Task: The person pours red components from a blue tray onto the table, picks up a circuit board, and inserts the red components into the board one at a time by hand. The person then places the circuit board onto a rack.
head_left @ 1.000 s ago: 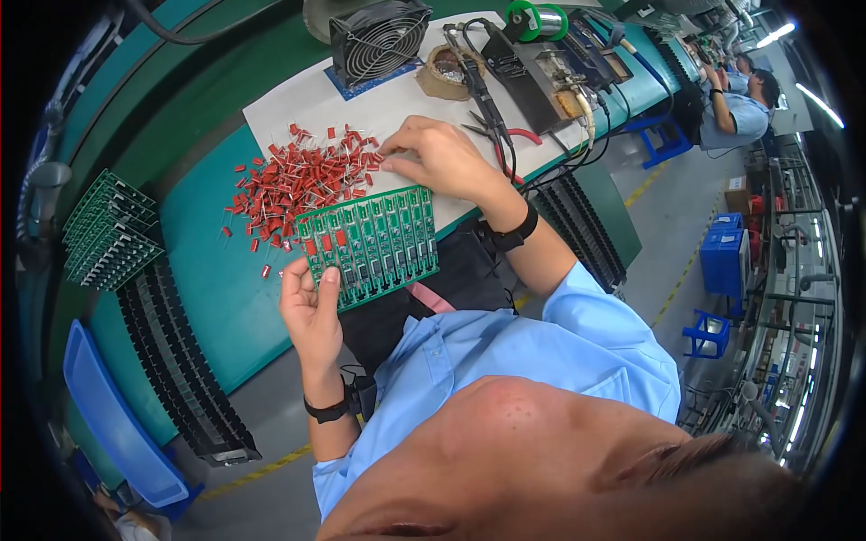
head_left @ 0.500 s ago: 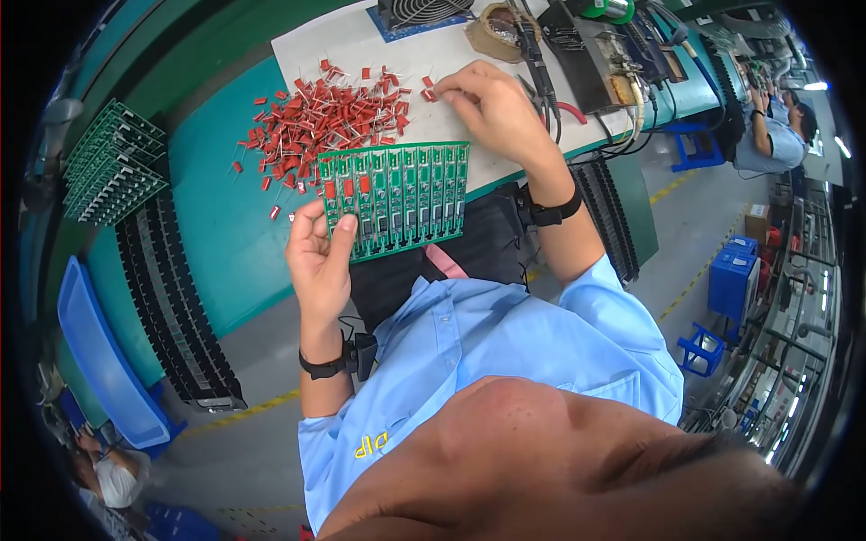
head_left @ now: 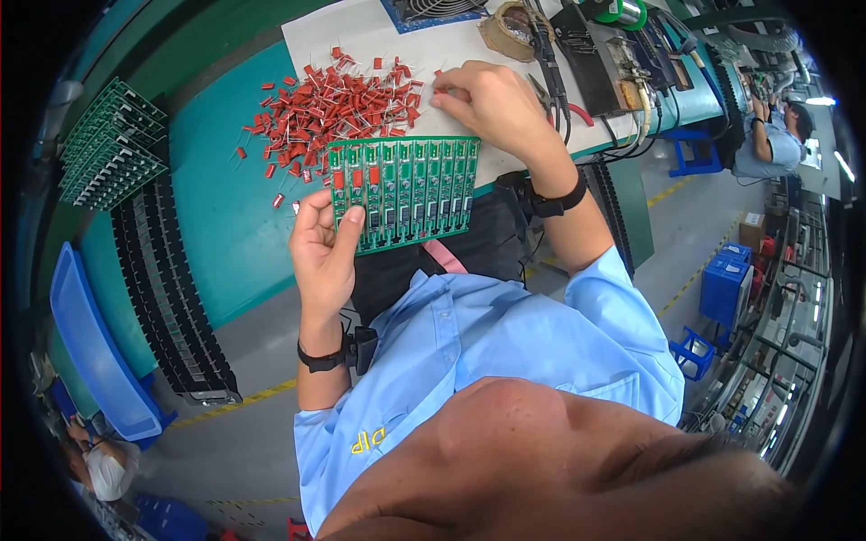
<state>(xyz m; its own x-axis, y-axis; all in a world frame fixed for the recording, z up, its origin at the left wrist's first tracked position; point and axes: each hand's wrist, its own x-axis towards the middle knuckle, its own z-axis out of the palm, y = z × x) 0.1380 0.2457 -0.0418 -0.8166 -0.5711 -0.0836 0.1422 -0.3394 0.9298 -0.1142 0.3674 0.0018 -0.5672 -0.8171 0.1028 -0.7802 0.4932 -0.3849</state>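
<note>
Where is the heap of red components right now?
In the head view, the heap of red components lies on the bench, upper left of centre, just beyond the green circuit board and left of the right hand.

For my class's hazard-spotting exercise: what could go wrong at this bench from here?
The circuit board, gripped by the left hand at one end, could tip or slip. The wire-legged red components lie in a loose heap, so they might snag or bend one another.

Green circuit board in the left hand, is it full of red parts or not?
Partly filled: on the circuit board, three red parts sit leftmost; strips further right show none.
</note>
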